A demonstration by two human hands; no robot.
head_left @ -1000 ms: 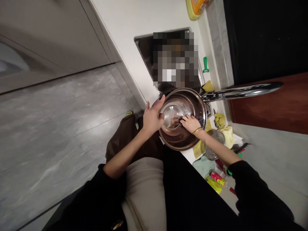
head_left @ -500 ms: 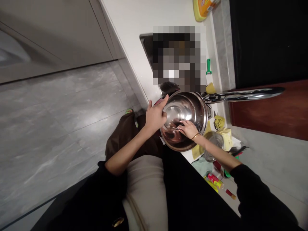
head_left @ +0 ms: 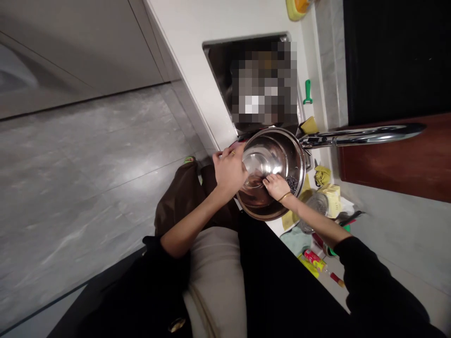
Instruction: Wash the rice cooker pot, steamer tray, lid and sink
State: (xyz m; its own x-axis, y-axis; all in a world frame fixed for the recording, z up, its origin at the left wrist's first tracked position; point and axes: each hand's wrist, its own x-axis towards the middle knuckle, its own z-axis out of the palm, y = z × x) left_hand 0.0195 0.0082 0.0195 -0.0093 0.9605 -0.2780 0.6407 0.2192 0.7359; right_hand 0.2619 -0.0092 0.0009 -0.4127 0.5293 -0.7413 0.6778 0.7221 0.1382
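Note:
A shiny steel pot (head_left: 259, 206) is tilted with its mouth toward me, beside the sink. My left hand (head_left: 230, 172) grips its near left rim, fingers over the outside and thumb toward the inside. Down inside the pot is my right hand (head_left: 277, 186), its fingers drawn together against the inner wall. Whatever those fingers hold, if anything, is hidden. A dark, speckled patch (head_left: 291, 182) shows on the wall just beyond the right hand; I cannot tell what it is.
The sink (head_left: 218, 63) is partly blurred out. A chrome faucet (head_left: 366, 136) reaches right. A green-handled peeler (head_left: 307, 91), yellow sponge (head_left: 309, 126), crumpled yellow cloth (head_left: 322, 175) and clear glass lid or bowl (head_left: 315, 209) lie along the counter. A bottle (head_left: 298, 9) stands at the top.
My left hand has gone from a pointing finger spread over the rim to bent fingers on it. My right hand has shifted slightly inside the pot, fingers drawn closer together.

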